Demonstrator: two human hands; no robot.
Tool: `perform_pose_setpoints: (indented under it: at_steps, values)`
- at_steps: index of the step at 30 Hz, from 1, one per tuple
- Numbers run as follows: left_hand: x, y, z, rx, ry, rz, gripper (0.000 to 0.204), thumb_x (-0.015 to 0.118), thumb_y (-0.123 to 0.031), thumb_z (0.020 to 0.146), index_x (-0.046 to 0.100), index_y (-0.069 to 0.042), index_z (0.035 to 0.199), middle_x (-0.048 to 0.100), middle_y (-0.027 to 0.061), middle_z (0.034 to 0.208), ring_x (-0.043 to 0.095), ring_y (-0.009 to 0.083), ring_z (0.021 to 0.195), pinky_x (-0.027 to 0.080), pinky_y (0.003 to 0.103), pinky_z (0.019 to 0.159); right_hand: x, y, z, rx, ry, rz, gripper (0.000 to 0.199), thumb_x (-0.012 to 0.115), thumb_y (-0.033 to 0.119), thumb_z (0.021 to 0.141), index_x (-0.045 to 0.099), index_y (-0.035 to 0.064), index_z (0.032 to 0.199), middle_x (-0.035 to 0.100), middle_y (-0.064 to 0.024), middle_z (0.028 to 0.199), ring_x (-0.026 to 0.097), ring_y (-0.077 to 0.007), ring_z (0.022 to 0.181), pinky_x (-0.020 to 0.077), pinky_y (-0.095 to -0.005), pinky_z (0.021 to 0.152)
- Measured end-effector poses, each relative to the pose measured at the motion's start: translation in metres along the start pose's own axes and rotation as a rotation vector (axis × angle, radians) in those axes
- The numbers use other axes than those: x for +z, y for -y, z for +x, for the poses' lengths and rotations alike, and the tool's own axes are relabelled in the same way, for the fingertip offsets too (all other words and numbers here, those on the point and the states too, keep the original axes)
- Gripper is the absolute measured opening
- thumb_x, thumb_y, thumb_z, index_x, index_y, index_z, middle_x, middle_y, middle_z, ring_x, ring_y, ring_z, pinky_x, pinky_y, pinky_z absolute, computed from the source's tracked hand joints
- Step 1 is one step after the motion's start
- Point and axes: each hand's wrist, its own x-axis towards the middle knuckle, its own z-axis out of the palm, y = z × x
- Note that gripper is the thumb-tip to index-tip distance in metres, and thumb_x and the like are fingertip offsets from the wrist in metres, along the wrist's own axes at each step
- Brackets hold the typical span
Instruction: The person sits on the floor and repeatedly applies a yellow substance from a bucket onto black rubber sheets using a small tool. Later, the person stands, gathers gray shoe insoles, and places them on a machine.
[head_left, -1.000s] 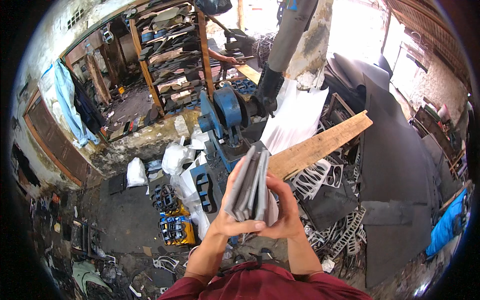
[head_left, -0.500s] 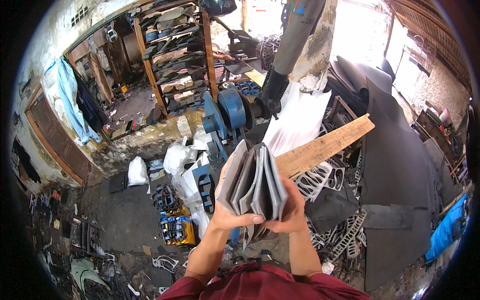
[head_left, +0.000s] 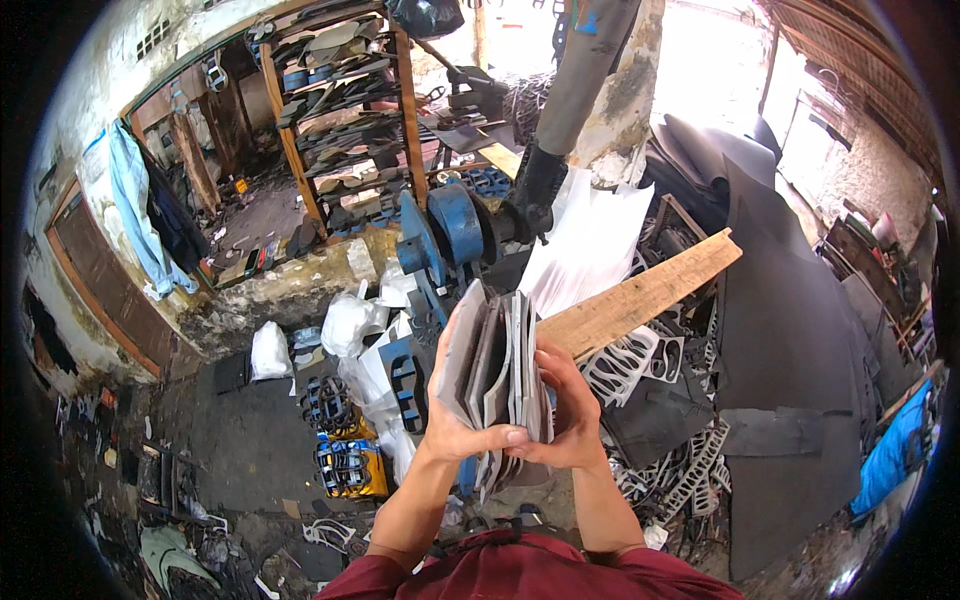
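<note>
Several flat grey foam sheets (head_left: 498, 365) stand on edge in my two hands, in front of my chest. They look like cut foam pieces, fanned apart on the left and pressed close on the right. My left hand (head_left: 462, 437) wraps the left side, its thumb across the near lower edge. Curled at the right side is my right hand (head_left: 573, 412), fingertips against the outer sheet and thumb at the lower edge. The far fingers of my left hand are hidden behind the sheets.
A wooden plank (head_left: 640, 295) lies just beyond my right hand. Beyond the sheets stands a blue wheeled machine (head_left: 458, 225). White cut-out scraps (head_left: 620, 365) and a large dark sheet (head_left: 785, 350) lie to the right; yellow-and-blue bundles (head_left: 350, 467) and white bags (head_left: 352, 325) are left.
The right-hand sheets have come closer together, and the stack is narrower. My right hand has shifted its fingers along the outer side. A person's hand near the shelves is out of sight now.
</note>
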Motion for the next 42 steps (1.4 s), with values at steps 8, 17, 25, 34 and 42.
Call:
perform_pose_setpoints:
  at_steps: [8,17,25,34,42]
  values:
    - [0.001,-0.010,0.008,0.064,0.096,0.049,0.132,0.098,-0.022,0.053,0.021,0.006,0.157,0.035,0.0204,0.158,0.040,0.0299,0.144,0.027,0.041,0.121,-0.004,0.008,-0.004,0.122,-0.008,0.178,0.097,0.096,0.013,0.057,0.053,-0.0009,0.143,0.042,-0.0244,0.153,0.041,-0.0343,0.144,0.0307,-0.0459,0.117]
    - [-0.034,0.006,-0.007,-0.053,-0.003,-0.313,0.121,0.089,-0.030,0.054,0.030,0.004,0.153,0.047,0.0199,0.147,0.053,0.0335,0.131,0.043,0.046,0.111,-0.012,0.012,-0.004,0.126,-0.125,0.187,0.098,0.091,0.022,0.062,0.047,-0.0054,0.144,0.044,-0.0245,0.150,0.044,-0.0341,0.140,0.0359,-0.0453,0.113]
    - [-0.015,0.011,-0.010,0.085,-0.074,-0.051,0.109,0.089,-0.033,0.057,0.042,0.006,0.147,0.054,0.0227,0.142,0.057,0.0354,0.128,0.049,0.047,0.107,0.001,0.018,0.006,0.042,-0.014,-0.153,0.094,0.091,0.017,0.054,0.057,0.0020,0.140,0.048,-0.0246,0.145,0.049,-0.0344,0.135,0.0378,-0.0427,0.111]
    - [-0.003,0.009,-0.006,0.012,-0.037,-0.117,0.122,0.097,-0.024,0.056,0.029,0.007,0.153,0.046,0.0207,0.148,0.048,0.0288,0.136,0.037,0.042,0.116,0.008,0.014,0.002,0.131,-0.012,-0.021,0.100,0.092,0.012,0.053,0.051,0.0043,0.144,0.043,-0.0234,0.150,0.043,-0.0337,0.140,0.0336,-0.0443,0.114]
    - [0.002,0.011,-0.007,0.065,-0.023,-0.142,0.130,0.101,-0.030,0.054,0.027,0.010,0.153,0.046,0.0203,0.149,0.049,0.0280,0.136,0.038,0.041,0.115,0.002,0.015,0.000,0.069,0.008,-0.106,0.098,0.091,0.021,0.053,0.052,0.0034,0.142,0.045,-0.0231,0.146,0.045,-0.0340,0.137,0.0346,-0.0445,0.113]
